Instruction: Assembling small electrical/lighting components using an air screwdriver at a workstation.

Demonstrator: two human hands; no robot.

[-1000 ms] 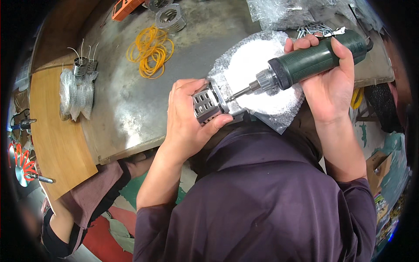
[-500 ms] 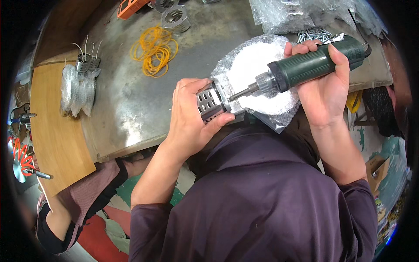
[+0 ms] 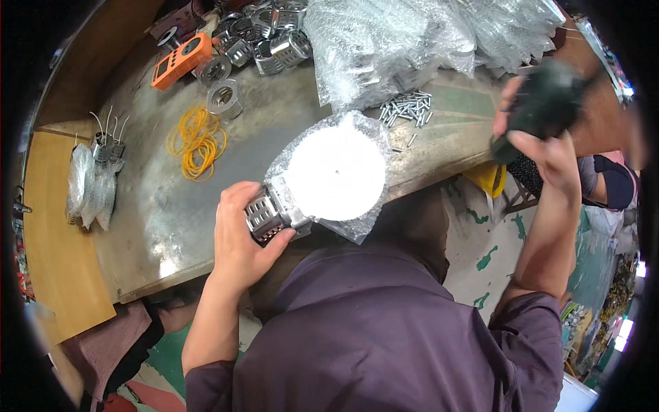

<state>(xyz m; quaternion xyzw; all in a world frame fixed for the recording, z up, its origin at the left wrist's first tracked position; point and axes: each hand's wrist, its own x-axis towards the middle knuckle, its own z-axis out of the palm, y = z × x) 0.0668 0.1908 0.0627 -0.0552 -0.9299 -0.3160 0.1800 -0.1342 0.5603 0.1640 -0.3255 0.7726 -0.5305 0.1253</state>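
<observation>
My left hand (image 3: 237, 233) is closed around a slotted metal cage (image 3: 263, 216) at the table's front edge. Joined to the cage or resting against it, I cannot tell which, is a bright white round piece (image 3: 336, 168) with bubble wrap (image 3: 281, 161) around its rim. Off to the right, my right hand (image 3: 546, 151) grips a dark green electric screwdriver (image 3: 549, 103), held up and away from the cage. Motion smears the tool, and its tip cannot be made out.
Loose screws (image 3: 406, 108) lie beyond the white piece, near bubble-wrapped packages (image 3: 391, 44). Farther left are several metal cages (image 3: 264, 51), an orange device (image 3: 182, 62) and yellow cord loops (image 3: 199, 144). Wrapped parts with wires (image 3: 96, 178) stand by a wooden board (image 3: 62, 254). Another person's clothing (image 3: 113, 343) shows lower left.
The screwdriver has come away from the cage, moving right with my right hand. My left hand still holds the cage. The view has shifted, showing more of the table's far side.
</observation>
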